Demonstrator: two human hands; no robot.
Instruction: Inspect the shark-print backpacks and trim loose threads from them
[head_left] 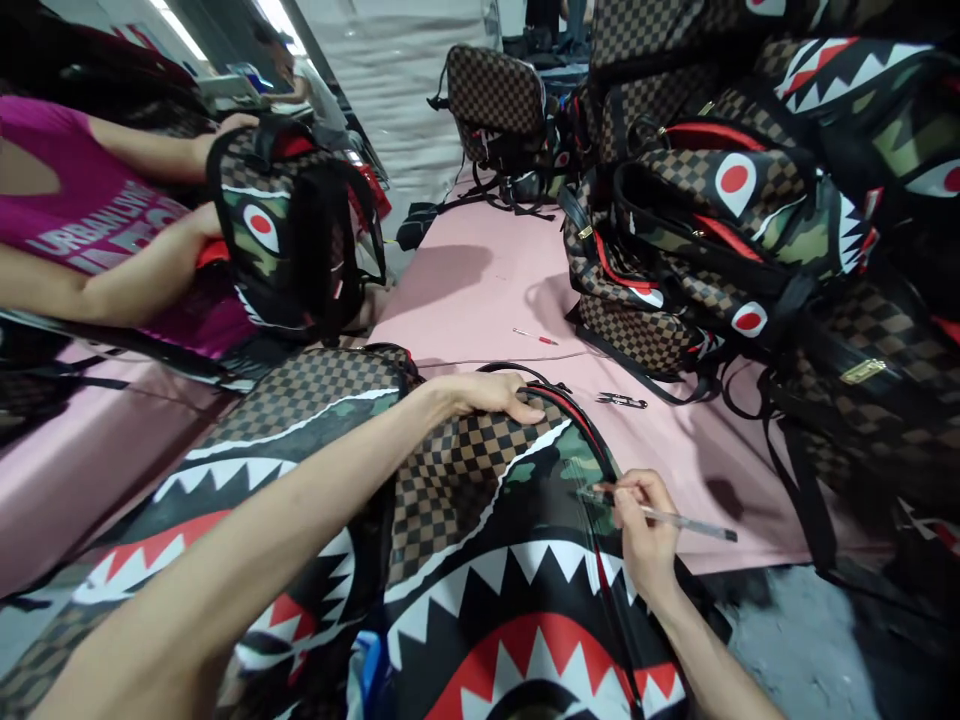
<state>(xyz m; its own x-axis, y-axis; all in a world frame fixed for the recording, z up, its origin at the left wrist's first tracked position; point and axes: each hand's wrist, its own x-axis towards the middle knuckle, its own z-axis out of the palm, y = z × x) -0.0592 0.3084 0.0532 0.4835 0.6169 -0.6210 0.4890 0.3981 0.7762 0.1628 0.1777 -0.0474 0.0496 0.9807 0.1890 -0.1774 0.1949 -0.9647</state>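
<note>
A backpack (457, 490) with brown checks, camouflage and a printed shark mouth lies in front of me. My left hand (499, 397) grips its upper edge by the red-lined zip, thumb on the checked front and fingers partly hidden behind. My right hand (646, 525) pinches a clear pen (694, 524) with a dark end, its tip at the camouflage panel beside the zip. Whether the tip touches the fabric is blurred. A second shark-print bag (300, 400) lies at the left, under my left forearm.
Black thread snips (621, 400) and a red-handled thin tool (536, 337) lie on the pink table (450, 270). Piled bags (712, 220) crowd the right side; another checked bag (495, 90) stands at the back. At left, a co-worker in a magenta shirt (112, 200) holds a backpack (259, 225).
</note>
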